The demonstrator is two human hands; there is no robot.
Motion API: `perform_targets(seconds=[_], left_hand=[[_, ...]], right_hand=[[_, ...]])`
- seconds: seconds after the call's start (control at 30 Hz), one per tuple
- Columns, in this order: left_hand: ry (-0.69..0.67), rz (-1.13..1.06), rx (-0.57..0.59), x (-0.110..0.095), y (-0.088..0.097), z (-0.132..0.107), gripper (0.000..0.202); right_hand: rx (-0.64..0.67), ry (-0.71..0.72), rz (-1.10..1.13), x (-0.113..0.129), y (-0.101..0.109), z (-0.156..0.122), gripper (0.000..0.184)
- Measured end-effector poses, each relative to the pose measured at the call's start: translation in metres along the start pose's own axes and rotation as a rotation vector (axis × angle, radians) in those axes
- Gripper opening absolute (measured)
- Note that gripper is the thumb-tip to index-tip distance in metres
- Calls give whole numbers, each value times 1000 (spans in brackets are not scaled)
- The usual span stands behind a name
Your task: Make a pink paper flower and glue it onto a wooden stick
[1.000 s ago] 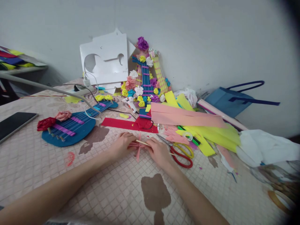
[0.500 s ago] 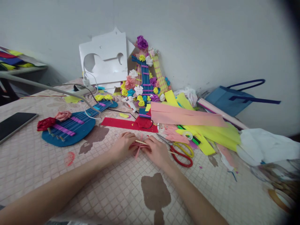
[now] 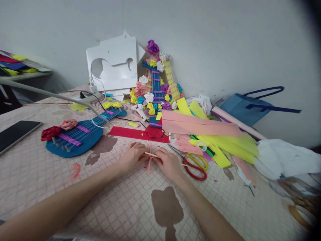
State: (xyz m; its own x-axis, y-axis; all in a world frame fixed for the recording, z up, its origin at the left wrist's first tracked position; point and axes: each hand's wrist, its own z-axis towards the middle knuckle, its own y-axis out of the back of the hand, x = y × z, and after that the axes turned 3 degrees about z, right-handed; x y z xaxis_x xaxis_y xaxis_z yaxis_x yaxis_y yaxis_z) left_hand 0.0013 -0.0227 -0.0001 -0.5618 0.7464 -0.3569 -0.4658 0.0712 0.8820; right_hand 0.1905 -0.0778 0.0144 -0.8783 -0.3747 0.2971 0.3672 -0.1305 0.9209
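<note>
A thin pale wooden stick (image 3: 151,154) runs between my hands just above the tabletop, with a narrow piece of pink crepe paper (image 3: 148,166) crossing it. My left hand (image 3: 134,155) has its fingers closed on the stick's left end and the paper. My right hand (image 3: 168,162) pinches the stick farther right, and the stick's other end sticks out past that hand. Scissors with red and yellow handles (image 3: 195,176) lie just right of my right hand. Behind both hands is a red paper strip (image 3: 130,133).
A blue paper guitar (image 3: 75,144) with paper roses and a phone (image 3: 18,134) lie to the left. A white glue gun (image 3: 139,111) and flower-covered guitars (image 3: 156,83) are at the back. Pink sheets (image 3: 200,124) and yellow sheets (image 3: 233,145) spread right, near a blue bag (image 3: 243,108).
The pink paper's lower end now hangs lower and spreads wider beneath the stick. Both hands stay in nearly the same place; the whole view has shifted slightly.
</note>
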Motion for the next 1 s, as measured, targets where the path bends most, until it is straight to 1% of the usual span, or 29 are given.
perform_targets(seconds=[0.1,0.2,0.3,0.33,0.37,0.47,0.53,0.63,0.77,0.87,1.0], left_hand=[[25,6,1,1,4,-1,4],[30,-15,-1,1,8,-1,3],[27,-37,4,-1,11,-1,3],[27,-40,6,-1,11,-1,4],[26,-42,5,-1,11,-2,6],[25,-48,-3,1,10,-3,16],[22,-58,-19,3,9,-4,19],[8,-82,-53,1,12,-4,24],[-91,-125,-62,-9,25,-5,30],[-177,-155,-57,-19,33,-7,35],[-221,-96,-38,-27,35,-13,27]], right_hand=[[-20,-38,6,-5,1,-3,9],[-19,-50,1,-9,1,-4,11],[-40,-49,26,-8,4,-5,8],[-61,-53,43,-7,6,-5,12],[-83,-57,58,-5,9,-6,15],[-120,-54,75,0,17,-11,18],[-102,-28,74,2,21,-15,22],[-38,29,82,4,22,-20,21],[18,77,72,7,19,-25,18],[37,53,59,9,16,-26,14],[63,10,72,10,12,-27,12]])
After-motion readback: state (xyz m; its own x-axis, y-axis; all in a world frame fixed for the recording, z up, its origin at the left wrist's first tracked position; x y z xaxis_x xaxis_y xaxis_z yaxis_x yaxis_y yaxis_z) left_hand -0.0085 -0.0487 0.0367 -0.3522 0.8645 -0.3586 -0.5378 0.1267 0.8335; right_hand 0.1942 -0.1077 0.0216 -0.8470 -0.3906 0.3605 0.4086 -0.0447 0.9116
